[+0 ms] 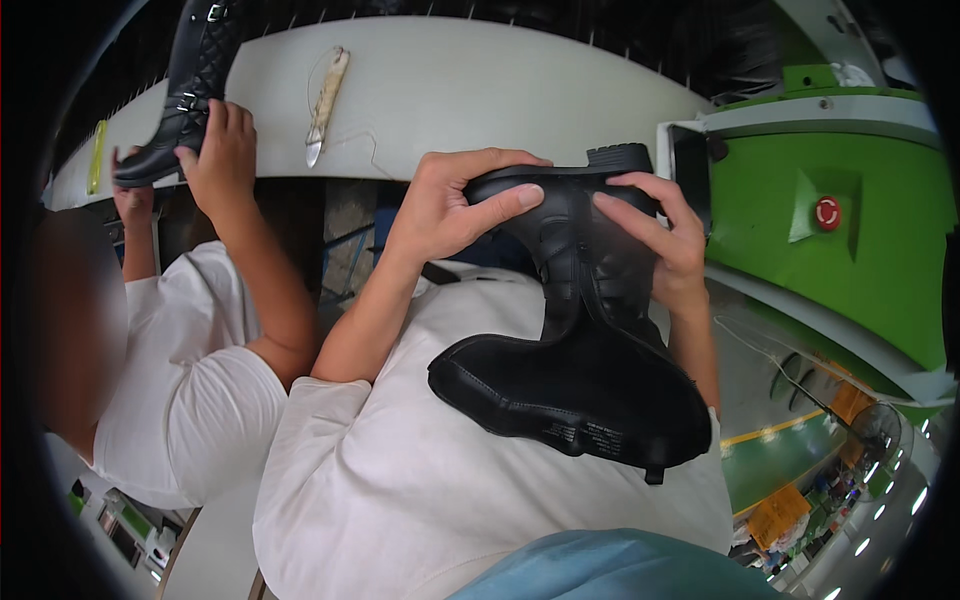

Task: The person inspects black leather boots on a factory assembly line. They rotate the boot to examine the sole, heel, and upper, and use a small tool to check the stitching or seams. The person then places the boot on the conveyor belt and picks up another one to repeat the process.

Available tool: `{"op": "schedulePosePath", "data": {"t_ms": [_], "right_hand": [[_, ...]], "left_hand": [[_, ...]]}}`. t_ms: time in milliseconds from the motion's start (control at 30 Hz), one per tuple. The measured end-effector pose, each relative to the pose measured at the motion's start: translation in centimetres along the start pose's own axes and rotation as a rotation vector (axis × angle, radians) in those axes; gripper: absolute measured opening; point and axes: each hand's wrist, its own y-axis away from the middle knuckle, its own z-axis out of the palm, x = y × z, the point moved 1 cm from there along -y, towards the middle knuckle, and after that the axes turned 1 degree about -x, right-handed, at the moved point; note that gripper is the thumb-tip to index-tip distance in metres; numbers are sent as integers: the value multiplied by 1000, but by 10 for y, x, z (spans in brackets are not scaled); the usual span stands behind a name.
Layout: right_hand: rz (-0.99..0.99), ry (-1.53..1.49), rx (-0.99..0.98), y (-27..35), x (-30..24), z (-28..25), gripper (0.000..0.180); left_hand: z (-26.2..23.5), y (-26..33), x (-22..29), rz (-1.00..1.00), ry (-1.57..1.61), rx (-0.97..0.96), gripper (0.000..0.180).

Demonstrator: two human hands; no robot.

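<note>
A tall black boot (565,395) is upside down between my hands, its sole and heel uppermost and its open shaft hanging toward me. My left hand (455,205) grips the toe end, thumb on the upper and fingers over the sole. At the heel end, my right hand (665,230) holds the boot, with fingers spread along its side below the heel block. The shaft's inner lining faces up, with small pale print near the edge.
On my left a person in a white shirt holds another black buckled boot (185,110). A knife with a wrapped handle (327,100) and a thread lie on the pale table (450,90). A green machine with a red button (827,213) stands at right, near a fan (880,430).
</note>
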Motion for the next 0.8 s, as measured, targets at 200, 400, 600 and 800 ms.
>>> {"op": "schedulePosePath", "data": {"t_ms": [200, 400, 600, 800], "right_hand": [[239, -104, -98, -29, -1, -43, 64], [210, 150, -172, -57, -3, -81, 58], [194, 409, -125, -80, -4, -64, 69], [75, 499, 57, -79, -7, -45, 63]], "left_hand": [[-2, -36, -6, 173, 32, 68, 40], [-74, -20, 99, 809, 187, 541, 86], [-22, -31, 205, 1010, -1017, 85, 74], [-9, -90, 156, 442, -1429, -268, 75]]}}
